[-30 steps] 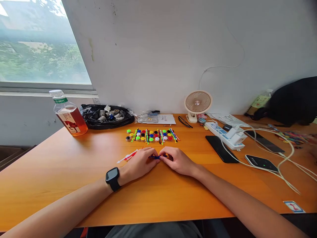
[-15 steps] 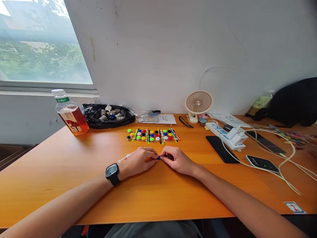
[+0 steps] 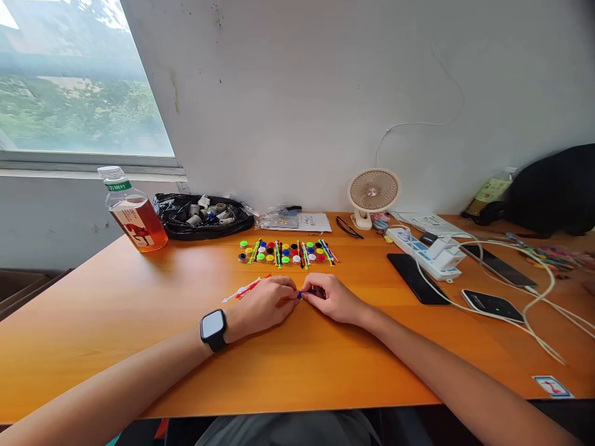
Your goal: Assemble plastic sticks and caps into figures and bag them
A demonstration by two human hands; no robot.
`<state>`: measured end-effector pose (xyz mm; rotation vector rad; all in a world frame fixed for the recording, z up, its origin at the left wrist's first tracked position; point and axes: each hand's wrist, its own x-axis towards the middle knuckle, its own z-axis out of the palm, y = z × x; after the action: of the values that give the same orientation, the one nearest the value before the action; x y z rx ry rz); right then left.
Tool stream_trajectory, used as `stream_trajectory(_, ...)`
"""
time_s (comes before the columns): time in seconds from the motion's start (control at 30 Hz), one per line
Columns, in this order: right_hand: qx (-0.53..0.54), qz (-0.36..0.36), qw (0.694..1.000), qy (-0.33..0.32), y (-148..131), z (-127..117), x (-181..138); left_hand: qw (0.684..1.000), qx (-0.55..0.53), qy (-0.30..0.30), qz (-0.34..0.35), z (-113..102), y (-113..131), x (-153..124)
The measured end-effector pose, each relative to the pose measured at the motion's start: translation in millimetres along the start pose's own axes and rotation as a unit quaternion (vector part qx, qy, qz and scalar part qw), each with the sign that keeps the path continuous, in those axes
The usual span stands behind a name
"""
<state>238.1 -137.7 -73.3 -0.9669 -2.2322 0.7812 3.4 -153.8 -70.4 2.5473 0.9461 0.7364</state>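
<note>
Low over the wooden table, my left hand (image 3: 269,303) and my right hand (image 3: 333,300) meet fingertip to fingertip. Both pinch a small blue plastic piece (image 3: 300,295), mostly covered by the fingers. A bit of dark blue also shows behind my right fingers. Beside my left hand lie a white arrow-shaped plastic strip (image 3: 235,295) and a red one (image 3: 248,288), partly hidden by the hand. Beyond the hands, several coloured round caps (image 3: 287,260) sit in groups, with coloured plastic strips (image 3: 277,254) laid between them.
At the back left stand a tea bottle (image 3: 137,223) and a black bag of grey fittings (image 3: 176,226). A small fan (image 3: 373,191) is by the wall. To the right lie a black phone (image 3: 413,279), a white power strip (image 3: 421,254), a power bank (image 3: 491,306) and loose cables.
My left hand has shifted slightly and its wrist has turned, showing more of the watch screen and more of the red strip. Both hands keep hold of the blue piece.
</note>
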Motion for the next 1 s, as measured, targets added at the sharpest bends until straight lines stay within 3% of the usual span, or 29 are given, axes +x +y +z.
stream_trajectory(0.13,0.003,0.021,1.000,0.007,-2,-3,1,0.999,0.022,0.029,0.026,0,2,-1)
stream_trajectory(0.33,0.075,0.068,0.993,0.067,-1,-11,3,0.977,0.054,0.205,0.033,-15,9,1)
stream_trajectory(0.4,0.092,0.095,0.987,0.088,0,-13,4,0.970,0.071,0.232,0.019,-20,9,1)
stream_trajectory(0.67,0.100,0.110,0.982,0.118,3,-15,7,0.981,0.063,0.181,0.004,-16,5,0)
stream_trajectory(0.9,0.186,0.202,0.958,0.087,-9,-23,4,0.976,0.073,0.206,-0.004,-18,5,1)
stream_trajectory(1.0,0.199,0.195,0.955,0.104,-11,-26,3,0.975,0.075,0.210,-0.009,-19,4,1)
